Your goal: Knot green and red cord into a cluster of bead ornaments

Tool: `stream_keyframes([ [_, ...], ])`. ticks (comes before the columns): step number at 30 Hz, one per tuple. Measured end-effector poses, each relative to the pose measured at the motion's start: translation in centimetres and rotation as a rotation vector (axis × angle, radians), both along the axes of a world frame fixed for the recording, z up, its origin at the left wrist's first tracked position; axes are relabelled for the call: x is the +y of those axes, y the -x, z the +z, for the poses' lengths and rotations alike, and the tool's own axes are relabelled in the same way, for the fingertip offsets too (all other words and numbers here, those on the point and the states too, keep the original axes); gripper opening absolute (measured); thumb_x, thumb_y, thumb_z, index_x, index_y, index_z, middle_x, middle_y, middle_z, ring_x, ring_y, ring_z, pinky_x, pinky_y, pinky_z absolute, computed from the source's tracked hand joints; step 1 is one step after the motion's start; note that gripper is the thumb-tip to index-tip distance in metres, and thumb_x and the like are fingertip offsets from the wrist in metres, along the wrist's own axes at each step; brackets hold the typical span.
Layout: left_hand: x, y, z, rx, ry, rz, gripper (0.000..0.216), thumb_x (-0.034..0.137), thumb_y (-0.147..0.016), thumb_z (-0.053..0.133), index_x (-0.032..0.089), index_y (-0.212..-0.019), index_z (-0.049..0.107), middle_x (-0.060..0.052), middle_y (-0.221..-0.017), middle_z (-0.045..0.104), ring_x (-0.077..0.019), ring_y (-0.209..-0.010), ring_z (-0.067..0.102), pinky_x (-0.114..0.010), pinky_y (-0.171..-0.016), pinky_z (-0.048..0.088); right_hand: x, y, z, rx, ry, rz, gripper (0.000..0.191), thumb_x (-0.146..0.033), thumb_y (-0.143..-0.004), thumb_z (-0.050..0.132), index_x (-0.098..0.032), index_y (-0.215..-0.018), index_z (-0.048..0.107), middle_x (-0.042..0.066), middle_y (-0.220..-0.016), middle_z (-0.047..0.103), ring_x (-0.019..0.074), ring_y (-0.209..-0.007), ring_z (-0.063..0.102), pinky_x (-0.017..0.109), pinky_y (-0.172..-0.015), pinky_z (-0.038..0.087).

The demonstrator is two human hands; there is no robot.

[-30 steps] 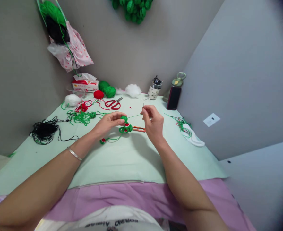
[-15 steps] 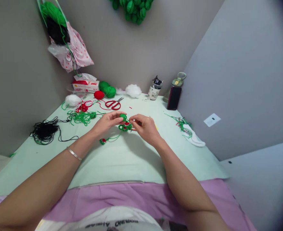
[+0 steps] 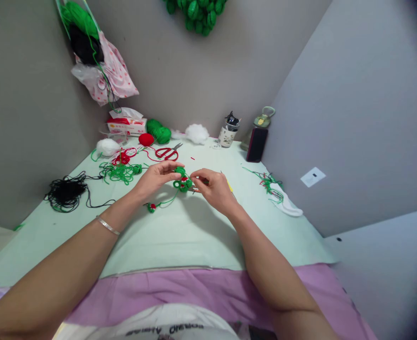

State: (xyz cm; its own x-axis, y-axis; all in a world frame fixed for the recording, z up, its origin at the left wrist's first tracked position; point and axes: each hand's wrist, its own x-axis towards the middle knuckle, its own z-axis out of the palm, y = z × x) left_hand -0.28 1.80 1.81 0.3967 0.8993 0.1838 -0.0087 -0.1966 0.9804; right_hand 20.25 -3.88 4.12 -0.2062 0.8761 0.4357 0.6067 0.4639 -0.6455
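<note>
A small green and red crocheted piece (image 3: 183, 183) is held up over the table, its green upper part between the thumb and fingers of my left hand (image 3: 159, 178). My right hand (image 3: 213, 188) is close beside it, thumb and forefinger pinched on what looks like a green yarn strand coming off the piece. A thin dark tool seems to lie within the curled right fingers, mostly hidden. From the piece a green strand (image 3: 169, 202) runs down left to a tiny green and red crocheted bit (image 3: 152, 208) on the table.
Red-handled scissors (image 3: 168, 153) lie beyond my hands. To the left are black yarn (image 3: 66, 192), tangled green yarn (image 3: 118, 174) and a red ball (image 3: 146, 140). A phone (image 3: 257, 145) leans on a bottle (image 3: 264, 118); yarn scraps (image 3: 268, 183) lie at right.
My left fingers have opened slightly and shifted a little on the crocheted piece, which has turned and shows more of its green loops. My right hand has barely moved.
</note>
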Motion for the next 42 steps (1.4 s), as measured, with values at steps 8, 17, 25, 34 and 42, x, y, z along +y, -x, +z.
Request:
stream_keyframes([
  [8,-0.2,0.0,0.3,0.017,0.010,-0.002,0.045,0.042,-0.073,0.078,0.022,-0.112,0.071,-0.005,-0.105,0.072,-0.0209,-0.093,0.064,-0.034,-0.090,0.047,0.0,0.0,0.0,0.011,0.023,0.013,0.018,-0.025,-0.088,0.055,-0.020,-0.089,0.071,0.003,-0.082,0.070,0.0132,-0.065,0.058,0.026,-0.065,0.047],
  [17,-0.7,-0.6,0.4,-0.083,0.113,-0.063,0.039,0.036,-0.070,0.082,0.019,-0.103,0.071,-0.005,-0.097,0.072,-0.0200,-0.090,0.066,-0.035,-0.088,0.049,0.2,0.5,-0.3,0.036,0.047,0.003,0.016,-0.023,-0.087,0.055,-0.020,-0.089,0.070,-0.001,-0.067,0.063,0.0115,-0.059,0.052,0.024,-0.062,0.040],
  [25,-1.1,-1.0,0.5,-0.128,0.101,-0.013,0.038,0.033,-0.065,0.084,0.018,-0.096,0.071,-0.004,-0.091,0.072,-0.0196,-0.086,0.066,-0.035,-0.084,0.050,0.9,0.9,-1.4,0.275,0.206,0.057,0.015,-0.031,-0.086,0.056,-0.018,-0.083,0.065,-0.003,-0.063,0.055,0.0109,-0.059,0.049,0.023,-0.059,0.041],
  [34,-1.1,-1.4,0.3,-0.067,0.021,-0.020,0.037,0.036,-0.063,0.084,0.017,-0.092,0.070,-0.004,-0.089,0.072,-0.0206,-0.085,0.066,-0.035,-0.082,0.051,1.5,0.9,-2.0,0.361,0.306,0.074,0.013,-0.030,-0.082,0.057,-0.019,-0.086,0.059,-0.005,-0.061,0.053,0.0105,-0.057,0.050,0.023,-0.058,0.044],
  [42,-1.4,-1.7,-0.3,-0.022,0.049,-0.087,0.041,0.040,-0.071,0.078,0.018,-0.105,0.072,-0.004,-0.090,0.073,-0.0209,-0.083,0.067,-0.035,-0.083,0.049,1.0,0.9,-1.6,0.393,0.365,0.140,0.020,-0.023,-0.086,0.048,-0.022,-0.105,0.053,-0.002,-0.075,0.063,0.0132,-0.066,0.064,0.028,-0.067,0.054],
])
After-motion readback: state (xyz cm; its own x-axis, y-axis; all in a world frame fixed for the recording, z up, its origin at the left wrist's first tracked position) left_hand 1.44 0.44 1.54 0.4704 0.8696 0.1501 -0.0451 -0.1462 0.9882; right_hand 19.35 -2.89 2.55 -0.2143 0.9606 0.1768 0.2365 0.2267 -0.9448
